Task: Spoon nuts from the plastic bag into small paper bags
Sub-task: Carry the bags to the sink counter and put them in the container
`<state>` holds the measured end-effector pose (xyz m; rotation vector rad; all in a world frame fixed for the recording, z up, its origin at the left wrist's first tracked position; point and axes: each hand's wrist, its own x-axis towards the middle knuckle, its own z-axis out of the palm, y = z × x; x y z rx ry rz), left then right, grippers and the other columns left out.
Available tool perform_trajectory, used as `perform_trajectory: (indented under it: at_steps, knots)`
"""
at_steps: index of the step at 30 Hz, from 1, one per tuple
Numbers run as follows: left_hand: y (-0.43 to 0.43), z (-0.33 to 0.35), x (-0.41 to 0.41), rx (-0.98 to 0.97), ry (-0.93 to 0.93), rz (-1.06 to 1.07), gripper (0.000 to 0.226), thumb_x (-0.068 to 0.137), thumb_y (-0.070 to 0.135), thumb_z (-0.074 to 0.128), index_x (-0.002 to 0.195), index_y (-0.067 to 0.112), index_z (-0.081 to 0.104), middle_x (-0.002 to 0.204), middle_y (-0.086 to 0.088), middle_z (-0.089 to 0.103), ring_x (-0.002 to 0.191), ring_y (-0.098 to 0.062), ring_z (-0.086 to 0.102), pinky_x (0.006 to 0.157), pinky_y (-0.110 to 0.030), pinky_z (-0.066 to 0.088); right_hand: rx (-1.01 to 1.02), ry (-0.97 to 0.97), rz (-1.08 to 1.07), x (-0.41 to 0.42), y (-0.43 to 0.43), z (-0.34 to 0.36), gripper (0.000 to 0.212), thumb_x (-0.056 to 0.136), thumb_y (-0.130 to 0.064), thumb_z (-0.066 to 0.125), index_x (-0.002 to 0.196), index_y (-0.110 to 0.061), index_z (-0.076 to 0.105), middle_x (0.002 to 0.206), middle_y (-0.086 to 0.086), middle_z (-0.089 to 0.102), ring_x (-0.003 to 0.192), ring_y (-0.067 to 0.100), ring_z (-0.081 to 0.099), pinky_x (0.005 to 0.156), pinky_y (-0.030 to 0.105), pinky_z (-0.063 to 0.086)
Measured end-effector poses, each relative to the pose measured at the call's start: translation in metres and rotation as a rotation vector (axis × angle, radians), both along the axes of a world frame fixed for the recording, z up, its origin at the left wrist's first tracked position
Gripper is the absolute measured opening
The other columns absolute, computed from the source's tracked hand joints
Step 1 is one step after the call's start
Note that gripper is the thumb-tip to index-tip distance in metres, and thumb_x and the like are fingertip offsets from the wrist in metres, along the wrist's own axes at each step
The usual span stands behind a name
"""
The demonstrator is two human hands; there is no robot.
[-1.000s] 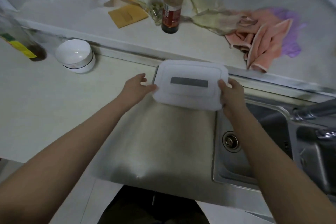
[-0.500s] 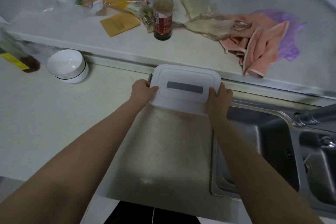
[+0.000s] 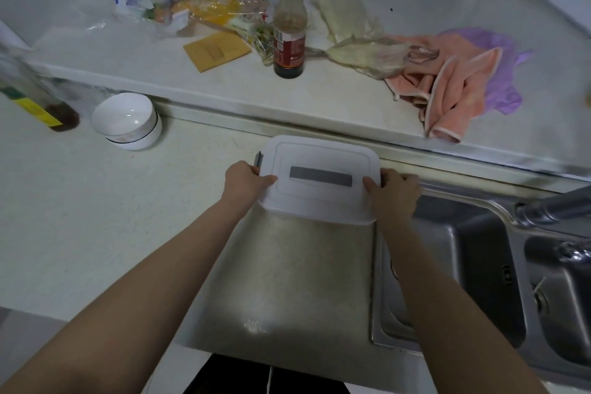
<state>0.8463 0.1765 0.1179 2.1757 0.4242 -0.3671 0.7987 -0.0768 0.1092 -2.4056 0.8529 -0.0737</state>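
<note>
A clear plastic bag point(image 3: 204, 3) lies crumpled at the back of the raised ledge, with yellow and mixed contents showing through. A flat brown paper bag point(image 3: 216, 50) lies just in front of it, beside a bottle point(image 3: 289, 32).

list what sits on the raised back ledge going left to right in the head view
clear plastic bags → flat brown paper bag → sauce bottle → crumpled pale plastic → pink cloth → purple plastic bag
</note>
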Motion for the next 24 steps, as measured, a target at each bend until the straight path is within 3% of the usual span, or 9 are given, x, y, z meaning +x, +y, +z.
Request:
perform_trajectory:
  at_steps: [4, 6, 9, 11, 13, 16, 18, 21, 24]
  knots:
    - [0.001, 0.004, 0.004, -0.176, 0.119, 0.125, 0.069, 0.078, 0.019, 0.082, 0.131, -0.002, 0.042, 0.119, -0.014, 0.054, 0.108, -0.03, 0.057, 0.088, -0.04, 0.053, 0.453, 0.024, -0.117, 0.008, -0.004, -0.003, 0.073, 0.089, -0.029, 0.067, 0.146, -0.006, 0.029, 0.148, 0.019, 0.035, 0.135, 0.039, 0.034, 0.11, 0.053, 0.032]
    - [0.003, 0.004, 0.004, -0.278, 0.185, 0.132, 0.063, 0.08, 0.018, 0.08, 0.128, -0.008, 0.048, 0.121, -0.016, 0.06, 0.098, -0.029, 0.06, 0.08, -0.036, 0.053, 0.583, 0.028, -0.191, 0.009, -0.003, -0.004, 0.073, 0.089, -0.03, 0.066, 0.144, 0.002, 0.03, 0.143, 0.022, 0.042, 0.129, 0.04, 0.044, 0.106, 0.052, 0.038]
    - [0.004, 0.004, 0.001, -0.31, 0.149, 0.132, 0.054, 0.079, 0.015, 0.08, 0.123, -0.009, 0.058, 0.117, -0.021, 0.066, 0.095, -0.031, 0.065, 0.079, -0.036, 0.055, 0.413, 0.018, -0.189, 0.005, 0.003, -0.005, 0.055, 0.09, -0.034, 0.065, 0.126, 0.005, 0.052, 0.12, 0.022, 0.06, 0.107, 0.036, 0.06, 0.086, 0.042, 0.051]
    - [0.003, 0.004, -0.003, -0.289, 0.102, 0.142, 0.054, 0.078, 0.013, 0.081, 0.123, -0.009, 0.06, 0.115, -0.02, 0.068, 0.097, -0.033, 0.067, 0.085, -0.04, 0.057, 0.273, -0.017, -0.148, 0.002, 0.007, -0.006, 0.041, 0.09, -0.036, 0.064, 0.108, 0.002, 0.062, 0.1, 0.017, 0.066, 0.089, 0.031, 0.063, 0.07, 0.035, 0.047]
    - [0.0, 0.003, -0.005, -0.204, 0.027, 0.108, 0.043, 0.079, 0.012, 0.08, 0.114, -0.008, 0.066, 0.102, -0.016, 0.069, 0.088, -0.028, 0.066, 0.082, -0.036, 0.056, 0.148, -0.024, -0.119, -0.001, 0.011, -0.005, 0.035, 0.092, -0.036, 0.06, 0.095, -0.001, 0.063, 0.088, 0.014, 0.064, 0.081, 0.03, 0.063, 0.064, 0.032, 0.043]
    - [-0.008, 0.0, -0.008, -0.031, -0.074, 0.013, 0.011, 0.084, 0.012, 0.072, 0.086, 0.002, 0.069, 0.079, -0.012, 0.063, 0.072, -0.024, 0.06, 0.07, -0.035, 0.053, -0.037, 0.02, -0.094, -0.002, 0.017, -0.002, 0.035, 0.095, -0.037, 0.055, 0.092, -0.003, 0.062, 0.085, 0.014, 0.064, 0.08, 0.031, 0.064, 0.061, 0.031, 0.041]
    - [-0.011, -0.004, -0.011, 0.087, -0.127, -0.034, 0.018, 0.09, 0.016, 0.065, 0.077, 0.004, 0.062, 0.071, -0.01, 0.059, 0.066, -0.022, 0.056, 0.059, -0.029, 0.048, -0.172, 0.067, -0.061, -0.001, 0.022, -0.003, 0.035, 0.098, -0.037, 0.05, 0.099, -0.003, 0.061, 0.09, 0.015, 0.065, 0.083, 0.032, 0.065, 0.059, 0.03, 0.041]
    - [-0.01, -0.013, -0.017, 0.134, -0.178, -0.072, 0.025, 0.094, 0.021, 0.059, 0.08, 0.0, 0.063, 0.07, -0.008, 0.057, 0.065, -0.021, 0.054, 0.049, -0.022, 0.036, -0.22, 0.073, -0.079, -0.001, 0.028, -0.004, 0.035, 0.099, -0.036, 0.046, 0.105, -0.004, 0.06, 0.095, 0.016, 0.065, 0.084, 0.032, 0.065, 0.059, 0.03, 0.04]
    - [-0.008, -0.008, -0.016, 0.123, -0.171, -0.132, 0.027, 0.096, 0.026, 0.058, 0.096, 0.0, 0.065, 0.084, -0.011, 0.064, 0.077, -0.025, 0.061, 0.058, -0.027, 0.042, -0.194, 0.08, -0.047, -0.001, 0.023, -0.004, 0.032, 0.099, -0.035, 0.048, 0.097, -0.005, 0.06, 0.09, 0.014, 0.065, 0.083, 0.03, 0.064, 0.06, 0.031, 0.041]
